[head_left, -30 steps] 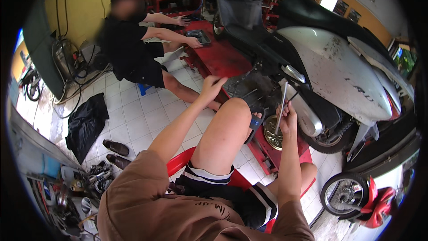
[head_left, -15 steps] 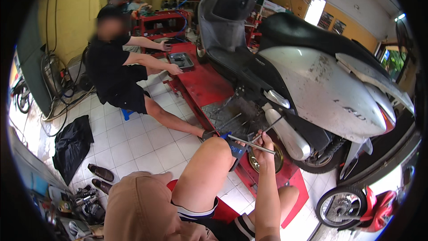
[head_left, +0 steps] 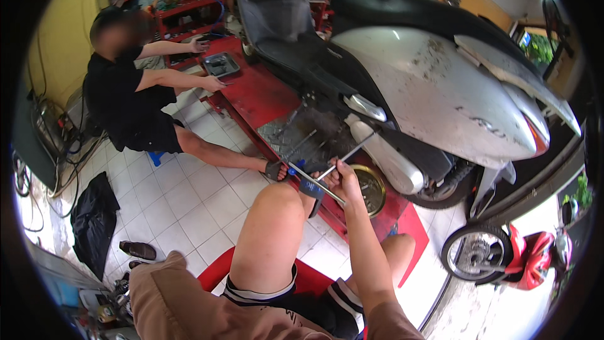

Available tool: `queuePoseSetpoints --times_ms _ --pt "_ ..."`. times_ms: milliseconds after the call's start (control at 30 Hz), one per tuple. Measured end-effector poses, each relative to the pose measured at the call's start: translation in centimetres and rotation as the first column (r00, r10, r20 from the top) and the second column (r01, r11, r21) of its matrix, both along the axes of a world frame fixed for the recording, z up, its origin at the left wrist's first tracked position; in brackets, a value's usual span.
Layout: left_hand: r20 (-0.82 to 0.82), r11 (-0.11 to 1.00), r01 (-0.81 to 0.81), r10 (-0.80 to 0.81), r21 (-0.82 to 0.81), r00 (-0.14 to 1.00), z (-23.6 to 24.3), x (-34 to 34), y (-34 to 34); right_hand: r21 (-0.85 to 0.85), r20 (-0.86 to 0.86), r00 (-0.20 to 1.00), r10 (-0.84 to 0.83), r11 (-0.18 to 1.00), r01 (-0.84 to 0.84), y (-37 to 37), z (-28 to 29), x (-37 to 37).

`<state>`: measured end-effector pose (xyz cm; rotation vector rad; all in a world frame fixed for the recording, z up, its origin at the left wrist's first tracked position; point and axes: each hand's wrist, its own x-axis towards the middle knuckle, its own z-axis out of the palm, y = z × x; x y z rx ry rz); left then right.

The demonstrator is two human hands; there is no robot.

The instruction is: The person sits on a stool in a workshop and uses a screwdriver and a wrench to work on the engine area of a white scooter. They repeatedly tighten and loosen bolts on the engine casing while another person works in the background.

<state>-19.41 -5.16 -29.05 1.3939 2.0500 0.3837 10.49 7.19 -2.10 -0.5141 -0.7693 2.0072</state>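
My right hand point(head_left: 343, 180) is closed around a long, thin metal tool point(head_left: 360, 148) that looks like a T-handle wrench. Its shaft points up toward the silver engine cover point(head_left: 389, 162) of the scooter, and a crossbar point(head_left: 328, 195) runs across its lower end. Beyond the crossbar is a small blue part point(head_left: 293, 171); whether it belongs to the tool I cannot tell. A round, brass-coloured pan point(head_left: 375, 200) lies just right of my hand on the red lift platform point(head_left: 255, 91). My left hand does not show; only a brown sleeve point(head_left: 167, 296) appears on that side.
The silver scooter point(head_left: 434, 88) stands on the platform. At left, a person point(head_left: 126, 88) in black sits, hands near a grey tray point(head_left: 220, 64). A black sheet point(head_left: 94, 223) and brown shoe point(head_left: 137, 250) lie on the tiles point(head_left: 189, 214). A red motorbike point(head_left: 531, 258) is at right.
The view has swung, so the scooter, platform and seated person appear further left and higher. My right hand still grips the wrench, whose shaft now shows at greater length.
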Motion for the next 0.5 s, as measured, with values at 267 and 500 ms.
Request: queuePoseSetpoints --times_ms 267,500 --pt "-0.176 0.848 0.15 -0.273 -0.508 0.946 -5.6 -11.5 -15.0 -0.025 -0.009 0.999 -0.054 0.998 0.053 0.1 -1.6 -0.6" --pt "-0.026 0.941 0.218 -0.219 0.257 0.975 11.0 -0.8 6.3 -0.015 -0.055 0.997 -0.058 0.998 0.057 0.6 -0.8 0.2"
